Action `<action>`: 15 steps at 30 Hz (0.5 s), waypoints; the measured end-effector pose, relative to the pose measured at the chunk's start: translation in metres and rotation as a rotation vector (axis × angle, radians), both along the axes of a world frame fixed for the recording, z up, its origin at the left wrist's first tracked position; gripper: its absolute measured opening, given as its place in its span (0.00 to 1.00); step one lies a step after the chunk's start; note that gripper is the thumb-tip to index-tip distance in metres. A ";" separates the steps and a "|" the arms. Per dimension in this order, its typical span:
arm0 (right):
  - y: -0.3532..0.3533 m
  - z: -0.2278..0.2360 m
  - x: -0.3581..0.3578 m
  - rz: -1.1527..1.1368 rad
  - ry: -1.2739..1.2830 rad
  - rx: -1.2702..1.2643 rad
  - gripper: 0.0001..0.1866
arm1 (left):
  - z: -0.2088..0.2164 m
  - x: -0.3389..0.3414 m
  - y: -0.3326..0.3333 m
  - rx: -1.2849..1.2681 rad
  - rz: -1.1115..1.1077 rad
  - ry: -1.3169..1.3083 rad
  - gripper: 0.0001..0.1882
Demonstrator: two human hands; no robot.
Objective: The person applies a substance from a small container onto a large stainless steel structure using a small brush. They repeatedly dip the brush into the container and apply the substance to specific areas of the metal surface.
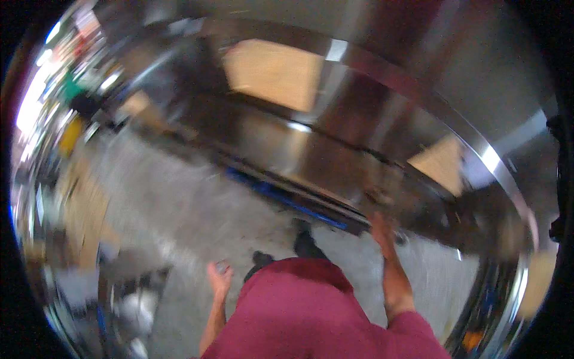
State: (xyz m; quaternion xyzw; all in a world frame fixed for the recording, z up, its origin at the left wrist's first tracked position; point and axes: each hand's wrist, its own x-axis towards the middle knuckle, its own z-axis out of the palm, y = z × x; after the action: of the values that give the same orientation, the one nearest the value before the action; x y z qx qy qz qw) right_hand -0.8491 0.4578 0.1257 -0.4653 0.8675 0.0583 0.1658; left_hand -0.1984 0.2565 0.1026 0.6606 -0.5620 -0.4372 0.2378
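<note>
The whole picture is smeared by motion. My left hand [220, 276] hangs over the concrete floor, its fingers curled around a small greyish thing that is too blurred to name. Out to the right, my right hand [381, 229] is at the near edge of a large, dark, shiny cabinet-like structure [341, 152]. Its fingers look stretched out, with nothing visible in them. Whether they touch the structure I cannot tell.
Tan panels [275, 73] show on the dark structure. A blue strip [287, 200] runs along its lower edge. Grey concrete floor [173, 191] lies left of my feet. Flat cardboard [84, 215] and blurred clutter fill the far left. An orange item [472, 340] is at the lower right.
</note>
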 end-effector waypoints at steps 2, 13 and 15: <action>0.036 -0.038 -0.010 0.026 0.449 -0.012 0.22 | -0.002 -0.003 -0.004 -0.078 -0.053 -0.239 0.31; -0.134 0.026 0.142 0.202 0.175 -0.428 0.26 | 0.015 0.010 0.010 -0.057 0.144 -0.086 0.31; -0.181 0.039 0.203 0.337 0.040 -0.479 0.21 | 0.024 0.032 0.003 -0.052 0.149 -0.044 0.30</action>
State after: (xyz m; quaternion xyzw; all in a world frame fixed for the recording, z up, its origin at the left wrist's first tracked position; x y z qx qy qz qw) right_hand -0.6463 0.2772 0.1649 -0.6273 0.7703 -0.1121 0.0220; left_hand -0.1666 0.2598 0.1268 0.7037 -0.5276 -0.3887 0.2745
